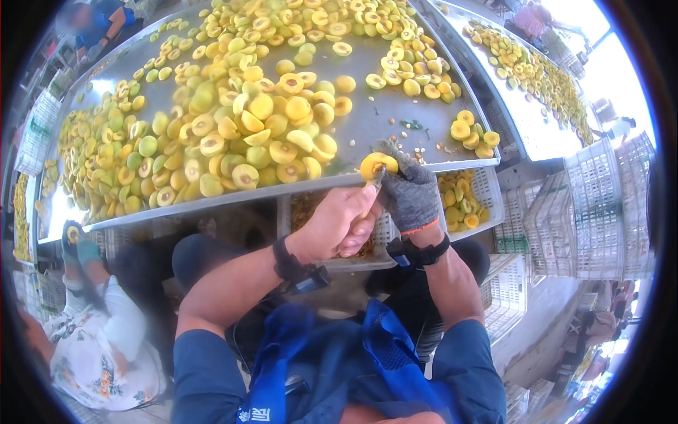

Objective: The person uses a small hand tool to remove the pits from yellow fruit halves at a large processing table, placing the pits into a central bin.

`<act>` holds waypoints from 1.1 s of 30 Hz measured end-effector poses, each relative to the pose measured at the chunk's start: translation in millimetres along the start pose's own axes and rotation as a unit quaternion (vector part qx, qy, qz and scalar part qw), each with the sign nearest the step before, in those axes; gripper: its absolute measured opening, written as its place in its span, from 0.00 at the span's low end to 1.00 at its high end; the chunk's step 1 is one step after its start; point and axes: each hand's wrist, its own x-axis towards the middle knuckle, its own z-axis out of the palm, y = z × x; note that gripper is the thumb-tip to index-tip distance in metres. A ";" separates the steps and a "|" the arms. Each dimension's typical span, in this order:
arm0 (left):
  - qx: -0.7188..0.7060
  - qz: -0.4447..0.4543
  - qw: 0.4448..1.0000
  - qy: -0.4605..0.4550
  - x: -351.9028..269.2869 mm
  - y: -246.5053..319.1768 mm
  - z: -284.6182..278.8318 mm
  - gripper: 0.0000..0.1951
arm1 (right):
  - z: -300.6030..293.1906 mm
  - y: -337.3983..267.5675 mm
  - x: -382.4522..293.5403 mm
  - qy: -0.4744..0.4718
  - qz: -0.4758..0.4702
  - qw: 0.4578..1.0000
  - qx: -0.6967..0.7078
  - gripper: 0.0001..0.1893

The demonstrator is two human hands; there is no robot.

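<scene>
My bare left hand (347,225) grips a small pitting tool (380,177), whose handle is mostly covered by the fingers. The tool's metal tip meets the cut face of a yellow stone-fruit half (371,165). That half is held by my right hand (412,193), which wears a grey knit glove with an orange cuff edge. Both hands are close together at the near edge of a metal table (365,124). To their left and beyond lies a large heap of halved yellow-green stone fruit (259,108), some halves with cut faces up.
Under the table edge, one plastic crate (495,197) contains fruit halves and another (285,214) holds brownish scraps. Stacked crates (593,212) rise at right. A co-worker's gloved hands (79,246) hold a fruit half at left. Loose pits (418,151) lie near my right hand.
</scene>
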 end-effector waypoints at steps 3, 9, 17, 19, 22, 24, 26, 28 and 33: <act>-0.046 -0.028 0.998 -0.035 -1.0 5.0 -4.4 0.19 | 0.0 2.2 0.9 0.000 -0.107 0.986 -0.129 0.22; -0.068 -0.037 0.994 -0.071 3.3 7.1 -13.8 0.21 | -11.0 -9.0 4.7 -0.050 -0.040 0.994 -0.085 0.23; 0.111 0.043 0.993 0.004 4.8 -3.4 -7.5 0.19 | -5.5 -7.0 -1.0 -0.020 -0.006 0.993 -0.119 0.22; 0.117 0.056 0.992 0.006 7.5 -7.5 -5.0 0.18 | -5.2 -6.1 -2.4 -0.012 -0.010 0.992 -0.124 0.22; 0.076 0.045 0.996 0.005 7.7 -9.7 -1.5 0.18 | -0.8 -12.1 -4.6 0.024 0.001 0.986 -0.163 0.22; 0.042 0.028 0.999 0.003 6.3 -9.6 -1.0 0.18 | 1.1 -15.7 -5.8 0.030 -0.063 0.975 -0.211 0.22; 0.012 0.018 1.000 0.000 3.8 -7.0 3.8 0.18 | -1.6 -13.5 -7.0 0.029 -0.086 0.975 -0.203 0.22; -0.019 0.008 1.000 -0.006 3.8 -6.6 4.6 0.18 | -2.4 -11.4 -7.2 0.029 -0.109 0.974 -0.196 0.21; -0.137 -0.034 0.987 -0.075 2.7 -4.7 0.5 0.19 | 3.5 -5.3 -6.7 0.076 -0.179 0.954 -0.227 0.19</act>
